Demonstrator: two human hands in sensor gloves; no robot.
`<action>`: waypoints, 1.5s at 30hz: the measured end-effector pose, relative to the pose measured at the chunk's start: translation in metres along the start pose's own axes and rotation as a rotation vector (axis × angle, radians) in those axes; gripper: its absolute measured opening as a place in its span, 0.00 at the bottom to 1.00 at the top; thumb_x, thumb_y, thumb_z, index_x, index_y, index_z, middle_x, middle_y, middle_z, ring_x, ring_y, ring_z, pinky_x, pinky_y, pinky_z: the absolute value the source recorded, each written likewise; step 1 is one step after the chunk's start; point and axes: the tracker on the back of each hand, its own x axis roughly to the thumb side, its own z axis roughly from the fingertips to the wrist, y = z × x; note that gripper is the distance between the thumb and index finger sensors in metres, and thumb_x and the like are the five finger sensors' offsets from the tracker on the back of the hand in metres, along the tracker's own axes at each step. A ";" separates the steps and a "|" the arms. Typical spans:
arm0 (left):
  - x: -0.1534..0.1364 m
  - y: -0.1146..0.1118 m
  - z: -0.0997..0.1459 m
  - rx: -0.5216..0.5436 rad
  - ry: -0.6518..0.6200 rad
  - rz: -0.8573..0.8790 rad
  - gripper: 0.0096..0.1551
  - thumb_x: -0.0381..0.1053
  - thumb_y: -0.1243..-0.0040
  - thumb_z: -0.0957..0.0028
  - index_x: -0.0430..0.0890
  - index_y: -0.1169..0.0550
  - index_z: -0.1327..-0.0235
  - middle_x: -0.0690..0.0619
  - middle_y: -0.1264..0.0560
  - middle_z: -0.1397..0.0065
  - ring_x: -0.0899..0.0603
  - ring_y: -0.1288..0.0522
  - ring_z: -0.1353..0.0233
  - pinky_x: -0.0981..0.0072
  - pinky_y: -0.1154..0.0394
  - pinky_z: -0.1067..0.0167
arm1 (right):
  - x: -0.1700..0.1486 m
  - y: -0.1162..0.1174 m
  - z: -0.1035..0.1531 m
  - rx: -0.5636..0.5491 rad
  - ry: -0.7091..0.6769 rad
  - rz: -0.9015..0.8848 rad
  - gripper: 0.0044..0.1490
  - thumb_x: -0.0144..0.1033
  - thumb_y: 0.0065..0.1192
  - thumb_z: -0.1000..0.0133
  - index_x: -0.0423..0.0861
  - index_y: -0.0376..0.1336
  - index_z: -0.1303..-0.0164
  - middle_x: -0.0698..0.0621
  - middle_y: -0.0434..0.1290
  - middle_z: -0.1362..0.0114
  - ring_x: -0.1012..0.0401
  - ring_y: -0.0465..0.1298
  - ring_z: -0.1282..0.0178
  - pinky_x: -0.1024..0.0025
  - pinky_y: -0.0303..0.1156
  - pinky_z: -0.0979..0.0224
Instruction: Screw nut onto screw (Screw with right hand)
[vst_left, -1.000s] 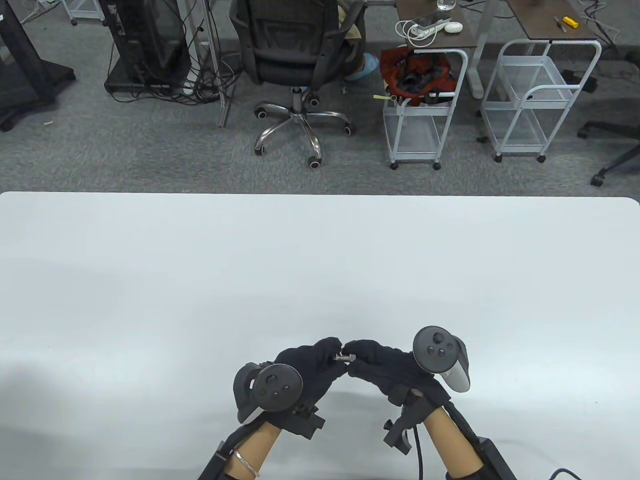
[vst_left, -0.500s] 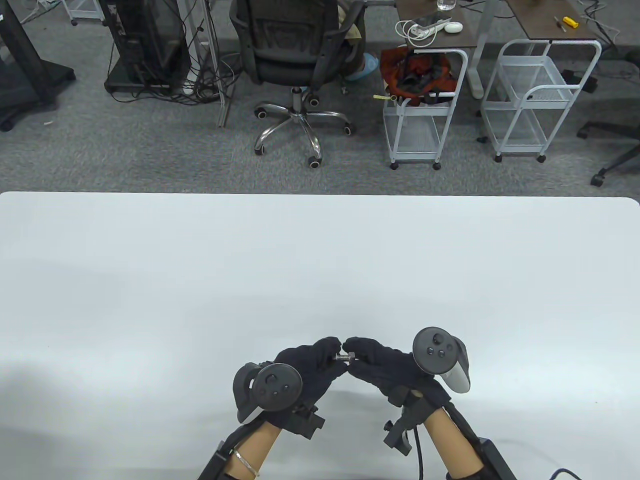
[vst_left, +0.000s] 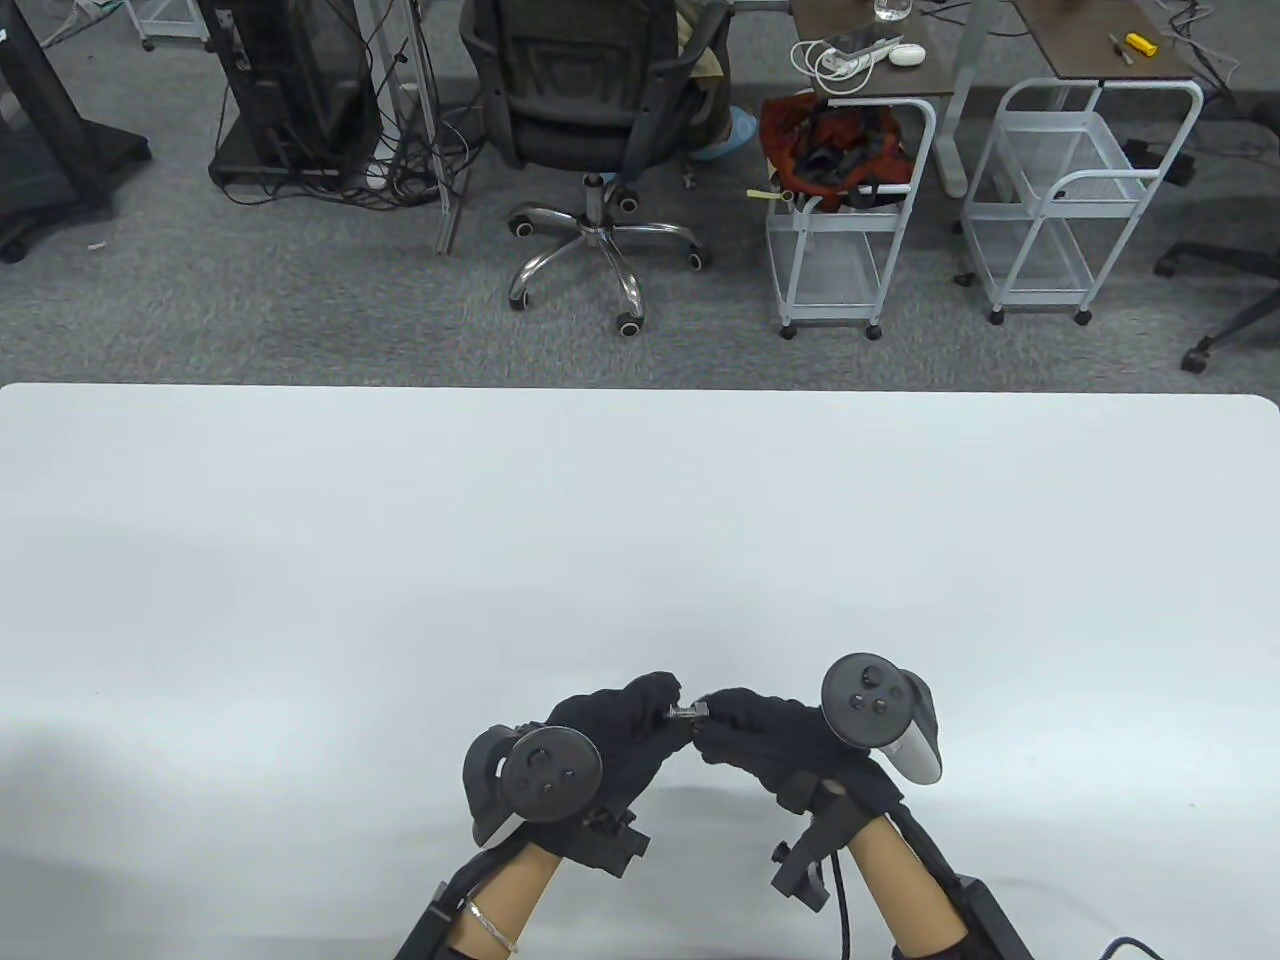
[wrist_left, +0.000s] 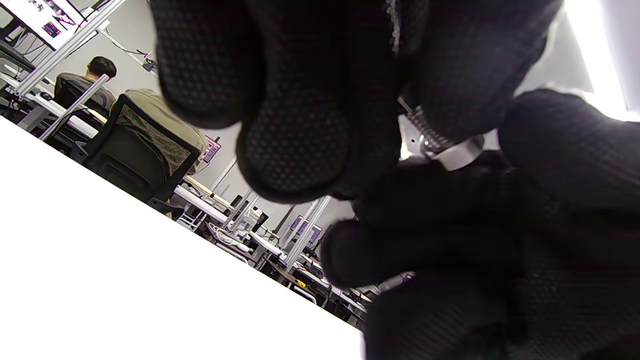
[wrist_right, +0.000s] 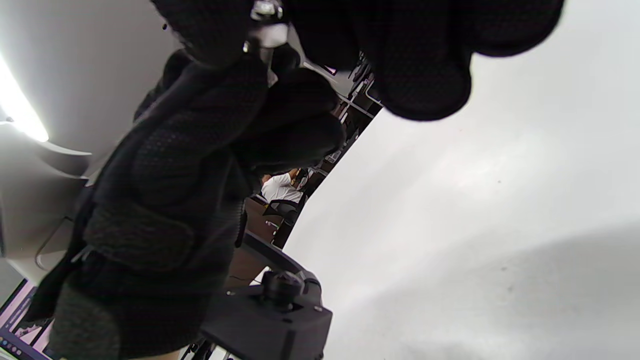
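A small metal screw (vst_left: 681, 713) is held level between my two gloved hands, a little above the white table (vst_left: 640, 520) near its front edge. My left hand (vst_left: 668, 706) pinches the screw's left end. My right hand (vst_left: 712, 718) pinches the nut (vst_left: 699, 711) on the screw's right end. In the left wrist view the threaded shaft (wrist_left: 422, 131) runs into the silver nut (wrist_left: 460, 154), with my fingers closed around both. In the right wrist view a bit of metal (wrist_right: 265, 11) shows at the top between my fingertips.
Beyond the table's far edge there are an office chair (vst_left: 590, 110), two white wire carts (vst_left: 850, 215) and a computer tower (vst_left: 290, 90) on grey carpet.
My right hand's fingertips have shifted slightly on the nut, and the index finger has drawn back a little. The screw and my left hand have stayed in place.
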 end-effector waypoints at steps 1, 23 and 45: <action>0.000 0.000 0.000 -0.002 -0.001 -0.005 0.25 0.59 0.33 0.53 0.47 0.17 0.49 0.58 0.08 0.56 0.56 0.10 0.58 0.65 0.16 0.51 | 0.000 0.000 0.000 -0.005 -0.013 0.000 0.35 0.38 0.59 0.37 0.28 0.61 0.28 0.23 0.66 0.29 0.39 0.77 0.39 0.38 0.67 0.38; 0.004 -0.001 0.000 -0.004 -0.026 -0.008 0.26 0.59 0.33 0.53 0.46 0.17 0.49 0.57 0.08 0.56 0.55 0.10 0.58 0.65 0.16 0.51 | -0.002 -0.005 0.002 -0.075 -0.017 -0.001 0.33 0.45 0.55 0.36 0.29 0.71 0.42 0.27 0.76 0.40 0.44 0.83 0.50 0.43 0.72 0.44; 0.005 -0.001 0.002 -0.003 -0.043 -0.035 0.26 0.59 0.33 0.53 0.46 0.17 0.48 0.57 0.08 0.56 0.55 0.10 0.58 0.65 0.16 0.51 | 0.002 -0.006 0.001 -0.047 -0.010 0.006 0.33 0.41 0.59 0.37 0.27 0.67 0.35 0.26 0.72 0.35 0.41 0.81 0.44 0.41 0.70 0.41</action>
